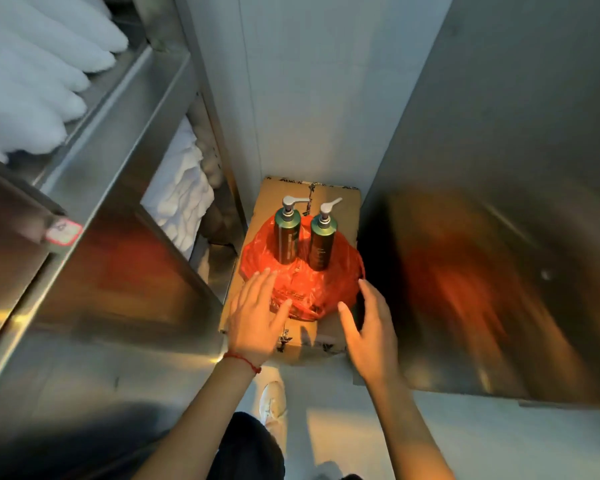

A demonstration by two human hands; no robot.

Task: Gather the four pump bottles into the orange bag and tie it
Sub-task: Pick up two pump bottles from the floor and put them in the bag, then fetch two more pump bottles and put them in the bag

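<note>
Presently your fingers are spread and released on both sides, grasping nothing. Your left hand rests at the near edge of the orange bag; your right hand flanks its right side, apparently positioned to gather the plastic. Two pump bottles stand upright on the flattened bag, atop a cardboard box. The other two bottles are not visible. Steel shelving with white towels stands left.
</note>
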